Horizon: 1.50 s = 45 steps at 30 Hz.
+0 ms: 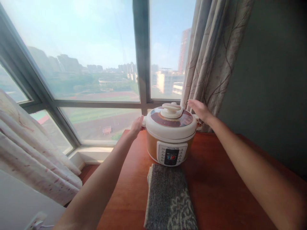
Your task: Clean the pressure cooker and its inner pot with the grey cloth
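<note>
An electric pressure cooker (170, 135) with a cream and brown lid and a front control panel stands at the far end of a reddish wooden table (216, 185). My left hand (136, 126) is at the cooker's left side handle, fingers extended, touching or just beside it. My right hand (199, 109) hovers flat by the right rim of the lid, fingers apart, holding nothing.
A grey patterned cloth (169, 199) lies on the table in front of the cooker. A patterned curtain (211, 54) hangs behind at right, another curtain (35, 159) at left. Large windows (96, 64) are behind; a dark wall (275, 80) is at right.
</note>
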Tool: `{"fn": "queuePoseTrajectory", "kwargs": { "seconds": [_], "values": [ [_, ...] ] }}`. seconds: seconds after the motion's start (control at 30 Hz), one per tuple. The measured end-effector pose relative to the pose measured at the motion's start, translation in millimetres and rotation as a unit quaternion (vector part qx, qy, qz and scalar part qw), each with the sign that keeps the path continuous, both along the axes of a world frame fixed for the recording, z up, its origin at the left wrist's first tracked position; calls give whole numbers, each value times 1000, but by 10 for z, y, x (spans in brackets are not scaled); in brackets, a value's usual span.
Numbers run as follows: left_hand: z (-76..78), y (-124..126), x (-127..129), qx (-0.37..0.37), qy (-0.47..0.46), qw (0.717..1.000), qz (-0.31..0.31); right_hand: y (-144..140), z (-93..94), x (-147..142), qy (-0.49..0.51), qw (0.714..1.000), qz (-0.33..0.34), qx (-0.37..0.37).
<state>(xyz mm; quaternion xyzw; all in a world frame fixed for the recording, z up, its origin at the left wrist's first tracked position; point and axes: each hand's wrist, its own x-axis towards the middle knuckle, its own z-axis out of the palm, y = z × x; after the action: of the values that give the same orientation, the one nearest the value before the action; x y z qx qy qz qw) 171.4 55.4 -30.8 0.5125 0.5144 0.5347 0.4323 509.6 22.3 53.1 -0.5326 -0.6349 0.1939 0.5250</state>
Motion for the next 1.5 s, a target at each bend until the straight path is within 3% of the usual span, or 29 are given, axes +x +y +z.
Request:
{"fn": "queuePoseTrajectory", "kwargs": {
  "seconds": [0.07, 0.17, 0.33, 0.47, 0.63, 0.8, 1.03, 1.27, 1.5],
  "values": [
    [-36, -8, 31, 25, -23, 999, 0, 53, 191, -167, -119, 991, 64, 22],
    [-93, -1, 71, 58, -56, 997, -6, 84, 454, -450, -304, 944, 127, 6],
    [-158, 54, 89, 82, -85, 993, 1, 81, 718, -813, -546, 833, 88, -16],
    [-176, 76, 79, 82, -93, 992, 5, 90, 744, -924, -609, 790, 64, -42],
    [-176, 68, 82, 79, -102, 992, 2, 112, 707, -938, -617, 784, 48, -46],
    [-164, 54, 93, 73, -106, 992, 3, 113, 638, -887, -598, 801, 39, -20],
    [-157, 49, 73, 70, -96, 993, 2, 143, 598, -780, -599, 795, 85, 38],
    [-167, 60, 69, 74, -87, 993, 1, 129, 547, -709, -538, 835, 93, 68],
    [-198, 78, 59, 69, -81, 994, 6, 21, 498, -844, -539, 842, 8, -11]
  ]
}}
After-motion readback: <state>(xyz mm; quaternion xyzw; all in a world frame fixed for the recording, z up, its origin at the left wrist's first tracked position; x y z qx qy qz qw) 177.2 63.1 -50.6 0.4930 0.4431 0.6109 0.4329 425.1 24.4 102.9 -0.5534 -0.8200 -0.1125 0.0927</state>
